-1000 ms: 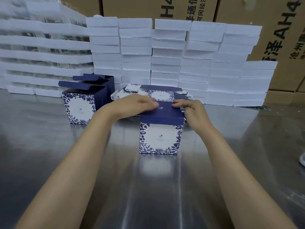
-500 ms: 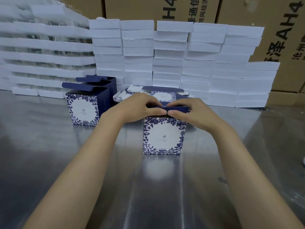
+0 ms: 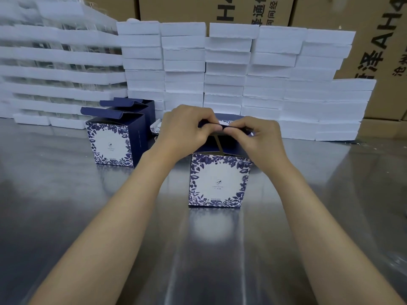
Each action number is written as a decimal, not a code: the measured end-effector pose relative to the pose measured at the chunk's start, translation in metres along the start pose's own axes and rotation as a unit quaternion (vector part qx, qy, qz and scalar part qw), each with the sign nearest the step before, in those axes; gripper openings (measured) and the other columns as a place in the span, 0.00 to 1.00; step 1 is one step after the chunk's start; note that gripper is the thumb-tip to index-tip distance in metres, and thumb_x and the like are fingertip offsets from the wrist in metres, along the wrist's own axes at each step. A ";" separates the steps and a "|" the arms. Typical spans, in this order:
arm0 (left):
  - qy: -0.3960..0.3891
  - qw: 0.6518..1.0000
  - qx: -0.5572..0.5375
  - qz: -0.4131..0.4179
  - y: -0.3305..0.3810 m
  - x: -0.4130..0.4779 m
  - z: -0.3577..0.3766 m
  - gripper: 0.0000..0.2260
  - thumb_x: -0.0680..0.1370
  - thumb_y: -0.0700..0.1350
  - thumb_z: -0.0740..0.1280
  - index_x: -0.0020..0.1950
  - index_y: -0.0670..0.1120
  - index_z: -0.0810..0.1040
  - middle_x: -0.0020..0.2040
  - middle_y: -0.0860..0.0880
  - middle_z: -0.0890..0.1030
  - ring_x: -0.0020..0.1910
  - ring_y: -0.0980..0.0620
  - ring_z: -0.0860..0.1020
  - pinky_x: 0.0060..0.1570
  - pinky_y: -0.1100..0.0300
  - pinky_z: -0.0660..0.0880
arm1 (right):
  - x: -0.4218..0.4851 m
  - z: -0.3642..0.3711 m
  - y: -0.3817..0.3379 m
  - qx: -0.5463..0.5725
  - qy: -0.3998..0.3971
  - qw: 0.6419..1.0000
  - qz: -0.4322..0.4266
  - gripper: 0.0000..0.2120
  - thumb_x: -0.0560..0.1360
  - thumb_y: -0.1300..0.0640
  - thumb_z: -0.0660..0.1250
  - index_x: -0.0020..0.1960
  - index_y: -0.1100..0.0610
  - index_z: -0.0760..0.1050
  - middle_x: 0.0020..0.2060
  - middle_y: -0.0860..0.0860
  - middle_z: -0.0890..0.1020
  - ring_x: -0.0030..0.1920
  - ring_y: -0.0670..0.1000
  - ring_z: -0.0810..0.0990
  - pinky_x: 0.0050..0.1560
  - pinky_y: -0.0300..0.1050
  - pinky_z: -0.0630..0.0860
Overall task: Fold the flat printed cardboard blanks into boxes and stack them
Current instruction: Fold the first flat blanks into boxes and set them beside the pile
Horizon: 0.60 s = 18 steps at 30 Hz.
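Note:
A blue-and-white floral printed box (image 3: 218, 183) stands upright on the steel table, its dark blue lid flap (image 3: 222, 126) lifted above the opening. My left hand (image 3: 187, 128) and my right hand (image 3: 257, 137) both pinch that flap's edge, fingertips meeting above the box. Two folded boxes (image 3: 114, 142) with raised lids stand one behind the other at the left. A pile of flat printed blanks (image 3: 155, 127) lies behind my hands, mostly hidden.
Stacks of white foam trays (image 3: 231, 71) form a wall along the back of the steel table (image 3: 66, 205). Brown shipping cartons (image 3: 363, 40) rise behind them. Clear plastic trays (image 3: 55, 69) are piled at the back left.
The lid lay flat on the box one second ago. Both hands have since lifted the flap up and now pinch its edge above the open top.

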<state>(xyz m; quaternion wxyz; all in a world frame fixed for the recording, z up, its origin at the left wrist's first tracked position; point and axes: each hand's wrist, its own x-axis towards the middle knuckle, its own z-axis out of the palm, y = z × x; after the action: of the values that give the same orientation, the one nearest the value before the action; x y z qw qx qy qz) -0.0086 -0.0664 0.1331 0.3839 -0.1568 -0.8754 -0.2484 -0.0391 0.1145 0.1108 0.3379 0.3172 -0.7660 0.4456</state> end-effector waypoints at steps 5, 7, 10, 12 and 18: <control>0.012 0.999 -0.036 -0.011 -0.003 0.000 -0.005 0.05 0.74 0.59 0.68 0.45 0.61 0.83 0.38 0.72 0.79 0.43 0.67 0.75 0.41 0.66 0.68 | 0.001 -0.016 0.005 -0.020 0.039 0.998 -0.034 0.04 0.74 0.57 0.70 0.43 0.55 0.84 0.38 0.41 0.81 0.41 0.44 0.79 0.43 0.40 0.74; 0.004 0.999 -0.050 -0.015 -0.005 0.000 -0.008 0.06 0.75 0.58 0.67 0.47 0.60 0.82 0.39 0.72 0.79 0.46 0.66 0.76 0.45 0.67 0.69 | 0.001 -0.017 0.006 -0.005 0.045 0.999 -0.020 0.04 0.74 0.60 0.70 0.42 0.56 0.83 0.37 0.41 0.81 0.39 0.40 0.78 0.41 0.33 0.71; -0.014 0.999 -0.045 -0.024 -0.010 0.000 -0.008 0.07 0.79 0.52 0.66 0.47 0.55 0.83 0.40 0.60 0.83 0.43 0.60 0.76 0.39 0.68 0.68 | 0.000 -0.015 0.003 0.017 0.050 0.998 0.017 0.05 0.74 0.61 0.70 0.41 0.55 0.83 0.34 0.41 0.81 0.36 0.38 0.76 0.41 0.32 0.70; -0.015 0.999 -0.016 -0.032 -0.008 0.000 -0.010 0.07 0.79 0.51 0.65 0.46 0.55 0.82 0.39 0.56 0.82 0.40 0.58 0.76 0.37 0.63 0.68 | 0.000 -0.015 0.001 0.021 0.047 0.998 0.024 0.05 0.73 0.61 0.71 0.40 0.55 0.83 0.33 0.42 0.81 0.34 0.39 0.76 0.40 0.33 0.70; -0.127 0.985 -0.090 -0.079 0.001 0.004 -0.029 0.10 0.79 0.55 0.65 0.47 0.52 0.83 0.44 0.58 0.84 0.50 0.59 0.80 0.56 0.53 0.76 | 0.004 -0.020 -0.006 0.045 0.099 0.994 0.016 0.06 0.74 0.62 0.68 0.43 0.59 0.84 0.38 0.46 0.84 0.42 0.41 0.81 0.41 0.35 0.76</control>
<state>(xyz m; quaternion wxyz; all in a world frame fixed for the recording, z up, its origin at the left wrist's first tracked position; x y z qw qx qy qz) 0.0068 -0.0809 0.1529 0.2330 -0.1512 -0.9009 -0.3334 -0.0321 0.1288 0.1246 0.3905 0.2735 -0.7130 0.5141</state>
